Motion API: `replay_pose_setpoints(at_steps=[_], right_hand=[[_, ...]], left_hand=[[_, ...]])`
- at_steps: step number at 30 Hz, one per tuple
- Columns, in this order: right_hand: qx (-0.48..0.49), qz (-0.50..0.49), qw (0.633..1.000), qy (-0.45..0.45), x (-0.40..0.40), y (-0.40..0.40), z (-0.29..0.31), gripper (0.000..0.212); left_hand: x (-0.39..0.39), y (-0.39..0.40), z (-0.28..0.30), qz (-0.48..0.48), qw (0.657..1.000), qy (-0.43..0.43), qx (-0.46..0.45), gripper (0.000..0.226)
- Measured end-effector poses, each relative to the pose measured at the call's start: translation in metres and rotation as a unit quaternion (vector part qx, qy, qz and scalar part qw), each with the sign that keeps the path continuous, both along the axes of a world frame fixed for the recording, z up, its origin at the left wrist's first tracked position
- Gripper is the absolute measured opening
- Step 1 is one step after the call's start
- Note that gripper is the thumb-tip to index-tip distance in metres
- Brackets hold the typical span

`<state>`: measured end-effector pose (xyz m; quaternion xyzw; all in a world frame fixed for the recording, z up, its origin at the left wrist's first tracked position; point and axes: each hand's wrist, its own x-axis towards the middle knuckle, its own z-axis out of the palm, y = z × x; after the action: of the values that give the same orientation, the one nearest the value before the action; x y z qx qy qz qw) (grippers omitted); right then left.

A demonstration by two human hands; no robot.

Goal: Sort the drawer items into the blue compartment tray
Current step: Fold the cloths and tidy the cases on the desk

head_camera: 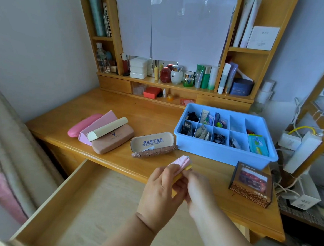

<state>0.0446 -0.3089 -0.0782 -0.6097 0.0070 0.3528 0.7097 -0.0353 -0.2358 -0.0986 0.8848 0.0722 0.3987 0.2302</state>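
Over the open drawer (83, 203), both hands are on a small pink and yellow folded item (181, 165): left hand (162, 186) and right hand (199, 191) each pinch it tight in their grip. Blue compartment tray (221, 153) sits on the desk (148, 111) to the right, just beside an open glasses case (153, 143).

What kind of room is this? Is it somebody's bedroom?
Probably yes, a bedroom or dressing corner at home. A wooden desk carries a shelf of cosmetic jars and tubes, several glasses cases lie on it, and its drawer stands pulled open.
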Motion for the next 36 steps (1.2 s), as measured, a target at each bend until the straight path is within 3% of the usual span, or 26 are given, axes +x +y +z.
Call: replay_pose_setpoints(at_steps=[6,11,14,17,19,20,22,25,27,31,36], right_hand=[[-0.006,0.049,0.996,-0.075,-0.001,0.001,0.010,0.037],[-0.007,0.103,0.991,-0.090,0.006,0.006,0.015,0.059],[0.016,0.124,0.988,-0.091,0.006,0.012,0.013,0.059],[0.022,0.134,0.985,-0.110,0.009,0.018,0.004,0.036],[-0.096,0.124,0.949,-0.273,0.022,0.022,0.000,0.017],[-0.162,0.120,0.903,-0.379,0.030,0.023,0.000,0.013],[-0.226,0.135,0.812,-0.520,0.047,0.030,-0.003,0.026],[-0.275,0.208,0.755,-0.557,0.067,0.048,-0.011,0.049],[-0.314,0.226,0.719,-0.577,0.075,0.054,-0.022,0.047],[-0.303,0.191,0.697,-0.621,0.070,0.044,-0.037,0.010],[-0.262,0.184,0.716,-0.620,0.054,0.027,-0.043,0.005]], left_hand=[[-0.005,0.015,0.013,0.018,0.996,0.042,0.082,0.059],[-0.004,0.030,0.015,0.039,0.993,0.043,0.107,0.046],[-0.002,0.037,0.014,0.065,0.996,0.037,0.045,0.036],[0.000,0.057,0.018,0.106,0.992,0.005,-0.074,0.029],[0.006,0.082,0.030,0.136,0.984,-0.028,-0.109,0.031],[0.009,0.096,0.036,0.142,0.984,-0.029,-0.102,0.031],[0.018,0.120,0.044,0.136,0.989,0.004,-0.063,0.023],[0.032,0.136,0.038,0.117,0.989,0.068,-0.058,0.011],[0.034,0.139,0.028,0.114,0.986,0.088,-0.089,0.011],[0.026,0.136,0.013,0.088,0.989,0.069,-0.100,0.018],[0.013,0.124,0.007,-0.025,0.991,0.112,0.073,0.015]])
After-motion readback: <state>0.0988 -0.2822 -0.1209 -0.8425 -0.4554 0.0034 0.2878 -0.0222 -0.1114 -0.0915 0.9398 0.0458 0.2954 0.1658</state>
